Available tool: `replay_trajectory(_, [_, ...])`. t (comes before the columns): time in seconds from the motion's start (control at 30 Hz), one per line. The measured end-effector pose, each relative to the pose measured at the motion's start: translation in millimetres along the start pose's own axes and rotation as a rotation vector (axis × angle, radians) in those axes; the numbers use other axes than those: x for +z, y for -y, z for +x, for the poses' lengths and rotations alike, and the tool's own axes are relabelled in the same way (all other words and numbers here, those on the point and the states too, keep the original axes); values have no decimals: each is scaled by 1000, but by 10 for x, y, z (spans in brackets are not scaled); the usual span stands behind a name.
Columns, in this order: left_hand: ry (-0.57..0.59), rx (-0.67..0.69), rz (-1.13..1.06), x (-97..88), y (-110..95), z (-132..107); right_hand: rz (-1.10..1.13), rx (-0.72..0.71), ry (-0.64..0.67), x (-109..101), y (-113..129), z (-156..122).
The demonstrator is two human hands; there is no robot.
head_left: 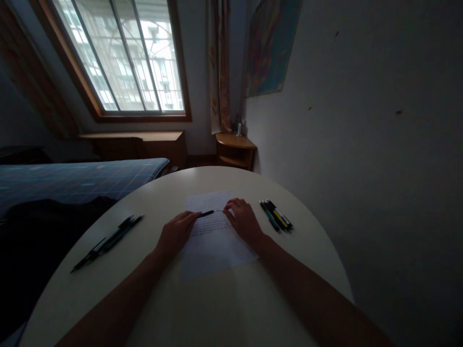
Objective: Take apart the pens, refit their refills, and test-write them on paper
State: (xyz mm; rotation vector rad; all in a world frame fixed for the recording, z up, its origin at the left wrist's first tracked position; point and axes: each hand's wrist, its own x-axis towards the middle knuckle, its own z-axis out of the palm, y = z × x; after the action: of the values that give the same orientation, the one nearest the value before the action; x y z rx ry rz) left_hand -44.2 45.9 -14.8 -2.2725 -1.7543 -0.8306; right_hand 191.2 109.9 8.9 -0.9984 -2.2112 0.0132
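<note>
Over a sheet of handwritten paper (213, 248), my left hand (177, 232) pinches a dark pen (205, 214) by its left end. From the pen's right end a thin pale piece (218, 210) sticks out, too small to name. My right hand (243, 219) has its thumb and fingertips closed at the far end of that thin piece; what lies between them cannot be made out. To the right of my right hand lies a row of several pens (275, 216). Off to the left, several dark pens (108, 241) lie in a loose bunch.
The paper lies on a round pale table (224, 313). A bed with a plaid cover (83, 176) and a dark cloth (36, 236) border its left side. Beyond stand a wooden corner shelf (235, 140) and a desk (159, 137) under a window. A wall (379, 193) runs along the right.
</note>
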Motion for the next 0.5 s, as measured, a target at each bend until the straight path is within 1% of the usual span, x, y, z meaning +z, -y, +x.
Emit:
replay_trajectory(0.27, [6,10,-8,-37,-30,11,-1,-10,20,6,-3,2])
replay_trajectory(0.5, [-9,31,-25,-13,-6,6,-10,-25,27,12,-4,-1])
